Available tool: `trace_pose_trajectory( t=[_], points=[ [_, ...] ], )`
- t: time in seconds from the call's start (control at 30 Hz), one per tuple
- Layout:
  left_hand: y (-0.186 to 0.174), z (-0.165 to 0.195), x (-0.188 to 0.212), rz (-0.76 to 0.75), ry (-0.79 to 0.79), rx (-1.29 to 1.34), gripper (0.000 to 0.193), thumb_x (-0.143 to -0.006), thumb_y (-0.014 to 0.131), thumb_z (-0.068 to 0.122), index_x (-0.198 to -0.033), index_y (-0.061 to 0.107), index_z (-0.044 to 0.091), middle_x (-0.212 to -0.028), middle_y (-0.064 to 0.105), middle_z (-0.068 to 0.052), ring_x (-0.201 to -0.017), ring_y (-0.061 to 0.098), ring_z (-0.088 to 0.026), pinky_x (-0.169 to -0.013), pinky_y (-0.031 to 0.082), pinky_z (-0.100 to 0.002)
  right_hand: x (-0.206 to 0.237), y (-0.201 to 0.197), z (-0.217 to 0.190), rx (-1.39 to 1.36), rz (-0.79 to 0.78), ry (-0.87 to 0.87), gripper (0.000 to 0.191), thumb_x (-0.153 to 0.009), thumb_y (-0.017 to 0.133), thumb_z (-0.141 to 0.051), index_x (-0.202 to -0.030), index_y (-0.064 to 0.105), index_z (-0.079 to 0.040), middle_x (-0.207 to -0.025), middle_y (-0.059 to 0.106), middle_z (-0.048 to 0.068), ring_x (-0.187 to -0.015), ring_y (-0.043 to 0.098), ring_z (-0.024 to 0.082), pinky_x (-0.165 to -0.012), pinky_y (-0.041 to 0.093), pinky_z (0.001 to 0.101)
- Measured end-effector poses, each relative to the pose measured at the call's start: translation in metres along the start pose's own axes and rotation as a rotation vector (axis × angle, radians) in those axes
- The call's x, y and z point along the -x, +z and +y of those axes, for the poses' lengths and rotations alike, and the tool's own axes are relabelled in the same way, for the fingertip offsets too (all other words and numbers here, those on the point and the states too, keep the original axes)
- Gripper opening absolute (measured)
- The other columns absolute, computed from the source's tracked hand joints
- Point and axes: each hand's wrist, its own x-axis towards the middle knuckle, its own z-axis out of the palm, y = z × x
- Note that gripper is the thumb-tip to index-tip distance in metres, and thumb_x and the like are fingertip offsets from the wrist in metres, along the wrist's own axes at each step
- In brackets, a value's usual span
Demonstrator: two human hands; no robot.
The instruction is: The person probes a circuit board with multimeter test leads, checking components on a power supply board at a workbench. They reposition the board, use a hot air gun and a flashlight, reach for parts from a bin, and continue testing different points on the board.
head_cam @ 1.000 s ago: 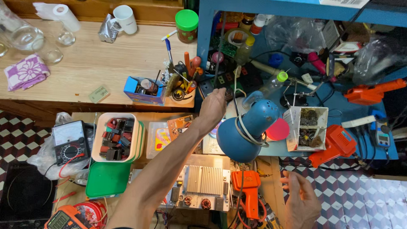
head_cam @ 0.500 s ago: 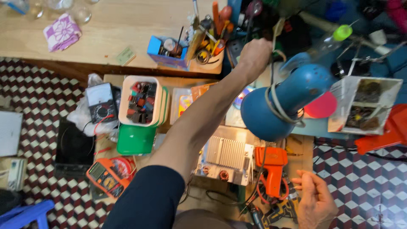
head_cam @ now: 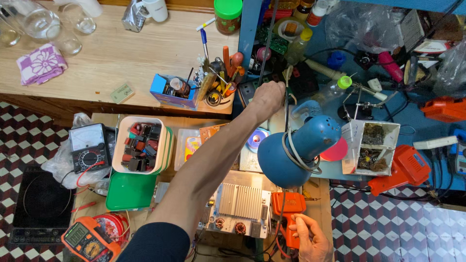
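My left arm reaches far across the bench. My left hand (head_cam: 270, 95) is curled shut on a thin cable (head_cam: 286, 104) beside a black power strip (head_cam: 246, 90); what sits under the fingers is hidden. A blue desk lamp (head_cam: 296, 148) with cord wound round it lies just right of that forearm. Near the bottom edge, my right hand (head_cam: 310, 238) grips the handle of an orange soldering gun (head_cam: 288, 206). Left of the gun lies a circuit board with a ribbed metal heatsink (head_cam: 240, 201).
A tub of small parts (head_cam: 141, 144) stands on a green lid (head_cam: 130, 191). Nearby are an analog meter (head_cam: 88, 147), an orange multimeter (head_cam: 90, 241), a tool cup (head_cam: 217, 93), a white box of scraps (head_cam: 371, 147), an orange tool (head_cam: 400, 170) and glassware (head_cam: 41, 22).
The view has swung about while my left hand stayed at the cable by the power strip. My right hand, open beside the orange gun before, now holds its handle.
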Motion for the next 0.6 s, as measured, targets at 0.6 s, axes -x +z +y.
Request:
trace_pose_trajectory(
  t=[0.6],
  points=[
    [-0.105, -0.051, 0.147, 0.144, 0.043, 0.331, 0.025, -0.095, 0.062, 0.013, -0.117, 0.073, 0.007, -0.096, 0.076, -0.019, -0.086, 0.073, -0.037, -0.077, 0.057, -0.047, 0.028, 0.035, -0.014, -0.001, 0.002, -0.048, 0.048, -0.092, 0.067, -0.025, -0.135, 0.063, -0.003, -0.116, 0.073, 0.018, -0.102, 0.073, 0.022, -0.086, 0.058, 0.0341]
  ],
)
